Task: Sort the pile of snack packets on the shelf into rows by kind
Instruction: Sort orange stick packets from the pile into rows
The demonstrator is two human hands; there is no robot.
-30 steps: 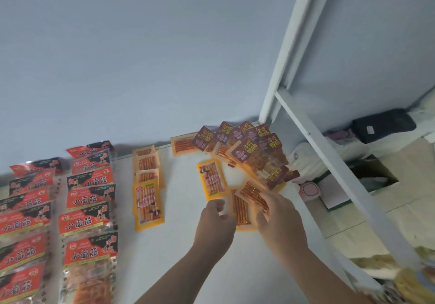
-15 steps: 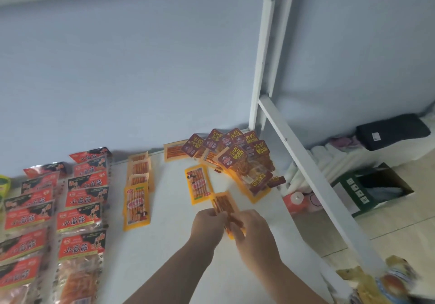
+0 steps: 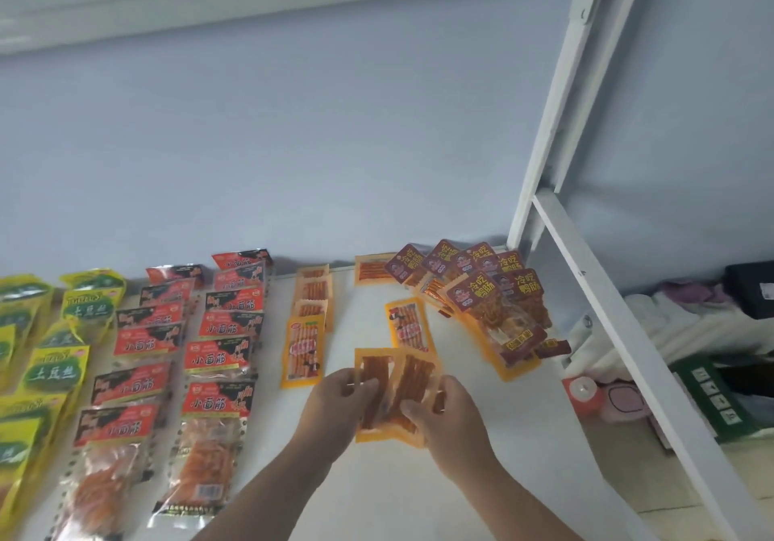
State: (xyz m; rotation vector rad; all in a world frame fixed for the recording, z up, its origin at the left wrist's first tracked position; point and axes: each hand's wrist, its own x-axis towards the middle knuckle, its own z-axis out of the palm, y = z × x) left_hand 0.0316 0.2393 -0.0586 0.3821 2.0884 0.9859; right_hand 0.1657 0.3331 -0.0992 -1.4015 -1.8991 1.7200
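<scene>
Pinching two flat orange-edged plastic packets of red-brown sticks (image 3: 372, 373) side by side over the white shelf board (image 3: 481, 477), you have your left hand (image 3: 341, 400) curled on one and your right hand (image 3: 454, 419) curled on the other. Just left lies a row of matching orange packets (image 3: 308, 331); behind, a loose pile of maroon-labelled packets (image 3: 498, 310); farther left, rows of red packets (image 3: 218, 327) and yellow-green packets (image 3: 54, 356).

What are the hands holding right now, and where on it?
The left hand pinches the left orange packet at its left edge; the right hand pinches the right orange packet, which overlaps it, at its lower right side.
</scene>
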